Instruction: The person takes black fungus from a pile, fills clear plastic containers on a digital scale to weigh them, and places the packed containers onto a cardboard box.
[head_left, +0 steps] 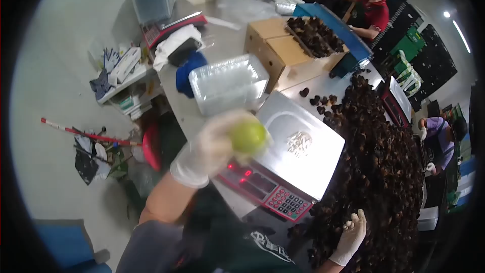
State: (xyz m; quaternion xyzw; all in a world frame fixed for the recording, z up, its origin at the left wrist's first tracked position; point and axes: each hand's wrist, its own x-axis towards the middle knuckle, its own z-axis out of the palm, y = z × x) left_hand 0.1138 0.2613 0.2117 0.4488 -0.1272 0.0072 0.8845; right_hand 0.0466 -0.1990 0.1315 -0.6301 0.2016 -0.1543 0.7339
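Note:
My left hand (214,139), in a white glove and blurred by motion, is closed round a round yellow-green thing (249,137) that looks like a fruit. It is above the left edge of a digital scale (308,167) with a bare metal plate and red lit digits. My right hand (352,237), also gloved, is low on the right by a large heap of dark brown, dried-looking pieces (376,172). Its fingers are loosely bent, and nothing shows in them. Beyond my left hand lies a clear plastic tray (230,83).
A cardboard box (288,58) bears a tray of dark pieces (316,35), beside a blue bin (356,45). A second scale (174,25) stands at the back left, another scale (396,101) past the heap. One person (374,15) works at the back, another person (438,134) at right.

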